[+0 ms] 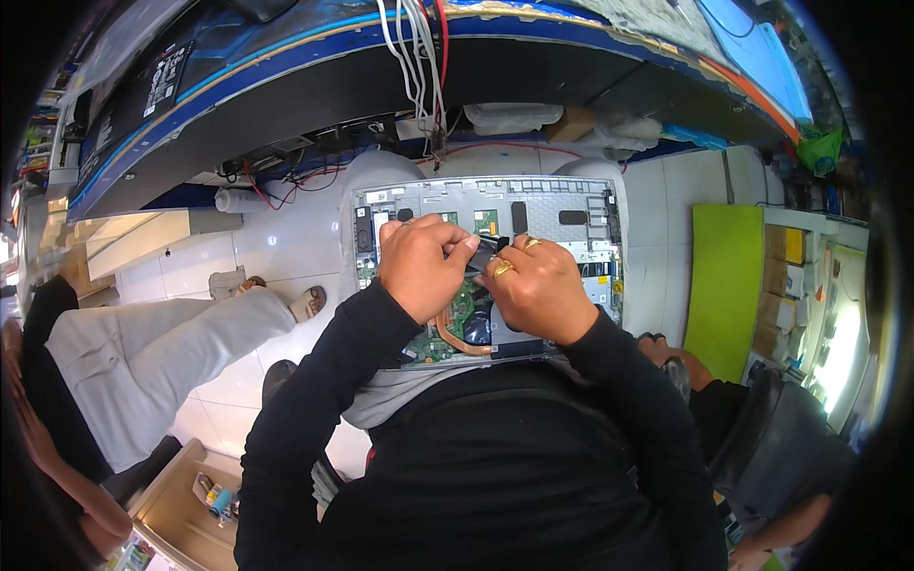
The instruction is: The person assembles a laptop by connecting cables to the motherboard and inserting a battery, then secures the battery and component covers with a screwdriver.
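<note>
An opened laptop base [549, 195] lies across my lap, its inside facing up. Green circuit board [443, 340], a copper heat pipe [466, 346] and a black fan [477, 324] show in it. Over the board's middle, my left hand [424, 259] pinches the left end of a small dark flat piece [487, 251], perhaps a strip of film or tape. On its right end my right hand [541, 285], with gold rings, closes its fingers. Both hands nearly meet there and hide the parts beneath.
Beyond the laptop runs a workbench edge [533, 29] with white cables [415, 57] hanging down. A seated person in light trousers [162, 347] is at the left, beside an open drawer [186, 514]. Another person's arm [700, 371] is close on the right, near a green panel [721, 285].
</note>
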{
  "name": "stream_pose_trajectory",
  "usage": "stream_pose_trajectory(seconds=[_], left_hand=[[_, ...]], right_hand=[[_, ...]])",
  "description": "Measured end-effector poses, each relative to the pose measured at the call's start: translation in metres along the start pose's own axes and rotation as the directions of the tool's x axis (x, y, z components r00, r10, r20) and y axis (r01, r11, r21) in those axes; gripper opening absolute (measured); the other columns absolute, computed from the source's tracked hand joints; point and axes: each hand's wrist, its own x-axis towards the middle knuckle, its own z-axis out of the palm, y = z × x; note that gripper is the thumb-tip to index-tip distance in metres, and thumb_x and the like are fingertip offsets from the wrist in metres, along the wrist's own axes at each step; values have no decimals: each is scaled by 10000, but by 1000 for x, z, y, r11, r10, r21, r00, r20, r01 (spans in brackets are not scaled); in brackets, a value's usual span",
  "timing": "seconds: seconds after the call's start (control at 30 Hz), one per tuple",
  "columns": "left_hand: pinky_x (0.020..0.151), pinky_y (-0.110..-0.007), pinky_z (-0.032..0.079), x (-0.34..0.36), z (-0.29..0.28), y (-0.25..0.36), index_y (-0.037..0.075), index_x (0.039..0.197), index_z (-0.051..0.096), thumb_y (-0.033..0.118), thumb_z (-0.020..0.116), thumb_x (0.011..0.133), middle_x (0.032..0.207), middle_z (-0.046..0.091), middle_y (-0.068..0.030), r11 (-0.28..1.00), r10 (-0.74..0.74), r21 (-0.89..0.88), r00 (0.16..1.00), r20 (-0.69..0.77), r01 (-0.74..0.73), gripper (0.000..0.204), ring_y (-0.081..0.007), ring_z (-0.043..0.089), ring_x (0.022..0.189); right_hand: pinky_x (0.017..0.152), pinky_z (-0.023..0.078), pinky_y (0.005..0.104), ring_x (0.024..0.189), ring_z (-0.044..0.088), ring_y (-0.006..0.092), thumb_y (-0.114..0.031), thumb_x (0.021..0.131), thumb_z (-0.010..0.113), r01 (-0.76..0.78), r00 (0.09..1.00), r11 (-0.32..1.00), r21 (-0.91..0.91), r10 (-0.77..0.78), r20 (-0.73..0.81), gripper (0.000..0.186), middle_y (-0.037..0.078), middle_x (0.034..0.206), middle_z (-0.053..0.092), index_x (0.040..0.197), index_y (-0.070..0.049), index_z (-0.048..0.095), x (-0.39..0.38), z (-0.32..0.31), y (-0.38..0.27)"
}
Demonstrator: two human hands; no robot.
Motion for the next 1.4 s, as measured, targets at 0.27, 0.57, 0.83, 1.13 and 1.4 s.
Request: stream_pose_trajectory(seconds=[0.27,0.57,0.83,1.13,1.4], left_hand=[[884,-416,374,-2,-6,-3,71,873,784,253,734,944,797,688,-35,998,19,52,999,26,-20,202,-228,657,792],[916,-433,371,-1,3,2,81,874,785,255,743,941,832,723,-41,999,27,42,998,53,-29,192,-226,672,797],[924,-517,416,-3,11,-12,97,845,775,237,709,918,890,758,-99,992,121,-18,992,-30,-122,171,-316,698,903],[1097,-543,345,-11,26,-12,87,850,746,221,737,892,947,699,-122,988,148,54,987,-66,-145,141,-339,666,1044],[984,-414,456,-21,21,-25,91,794,733,172,683,779,928,660,-66,720,525,480,846,97,-502,97,-251,645,1015]], right_hand=[[659,537,397,731,676,275,-65,791,727,-46,998,998,-33,47,36,93,86,708,643,728,-46,660,9,1,-9],[663,535,423,712,666,323,-53,787,775,-266,964,940,215,259,62,104,110,759,678,838,-38,686,-5,-19,5],[604,451,325,670,529,114,-131,941,760,-595,792,584,553,545,277,217,32,725,570,888,-11,586,5,-6,22],[473,383,216,570,492,41,28,898,678,-679,686,265,685,560,464,202,-35,760,562,992,-77,532,-2,13,41],[724,473,245,815,568,93,79,852,692,-649,729,270,711,489,480,228,1,905,574,1008,-36,571,-16,21,64]])
